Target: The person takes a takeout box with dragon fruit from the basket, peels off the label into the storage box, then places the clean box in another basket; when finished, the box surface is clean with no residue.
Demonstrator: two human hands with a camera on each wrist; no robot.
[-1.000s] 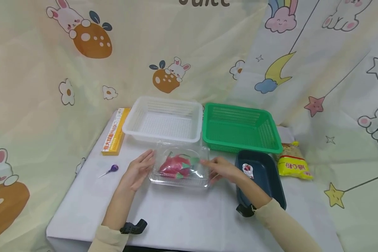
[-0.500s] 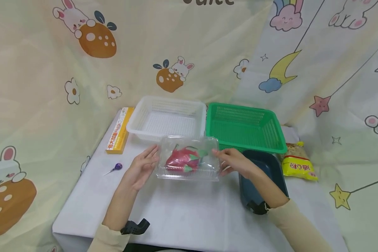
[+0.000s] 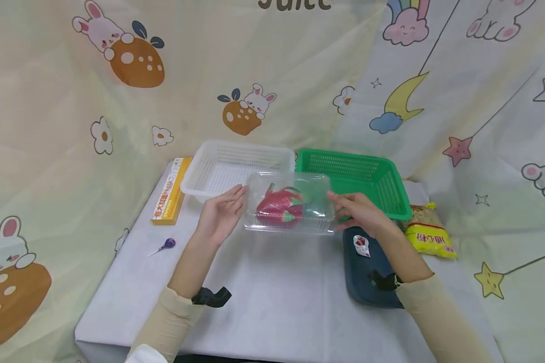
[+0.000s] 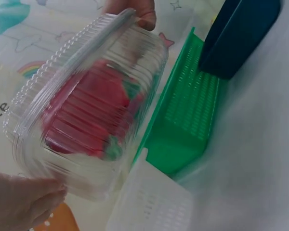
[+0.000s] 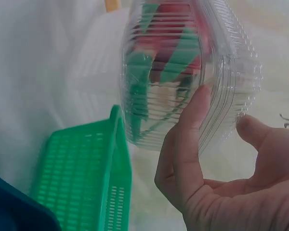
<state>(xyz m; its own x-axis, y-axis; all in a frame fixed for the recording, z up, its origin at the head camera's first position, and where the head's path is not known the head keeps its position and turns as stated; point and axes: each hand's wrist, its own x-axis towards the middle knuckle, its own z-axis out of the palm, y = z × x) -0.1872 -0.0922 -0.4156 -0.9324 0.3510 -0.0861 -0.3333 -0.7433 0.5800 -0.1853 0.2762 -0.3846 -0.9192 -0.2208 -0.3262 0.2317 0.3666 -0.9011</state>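
Observation:
A clear plastic clamshell box (image 3: 315, 204) is held up above the table, with a pink-red dragon fruit (image 3: 279, 205) with green tips inside. My left hand (image 3: 222, 214) supports its left end with fairly straight fingers; in the left wrist view the fingertips (image 4: 50, 190) touch the box's end and the thumb, cut by the frame edge, looks apart from it. My right hand (image 3: 361, 214) pinches the right end. In the right wrist view, its thumb (image 5: 253, 130) is at the ridged rim and its fingers (image 5: 190, 134) press the side. The lid looks closed.
Behind the box stand a white basket (image 3: 200, 171) and a green basket (image 3: 390, 194). A dark blue tray (image 3: 365, 282) lies below my right forearm, beside a yellow bag of pasta (image 3: 429, 237). A yellow pasta box (image 3: 170, 194) and a purple lollipop (image 3: 169, 243) lie at left.
Both hands have lifted the box and carried it up and to the right, from above the table's middle to in front of the two baskets. The dragon fruit has stayed inside it.

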